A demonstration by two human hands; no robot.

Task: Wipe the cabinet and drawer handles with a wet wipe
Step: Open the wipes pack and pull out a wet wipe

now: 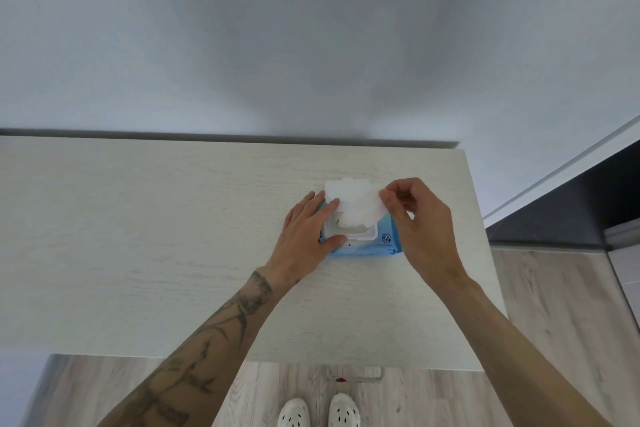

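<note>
A blue pack of wet wipes (384, 246) lies on the pale wooden cabinet top (173, 236), its white flip lid (349, 184) open toward the wall. My left hand (308, 236) lies flat on the pack's left side, fingers spread, holding it down. My right hand (419, 222) pinches the right edge of a white wet wipe (356, 208), which is drawn up out of the pack's opening. A metal handle (353, 374) shows just below the cabinet's front edge; other handles are hidden under the top.
A white wall (311, 45) rises behind the cabinet. To the right stands a dark grey unit (571, 211) with a white edge. Light wood floor (554, 322) lies below, with my white perforated shoes (318, 412) close to the cabinet front.
</note>
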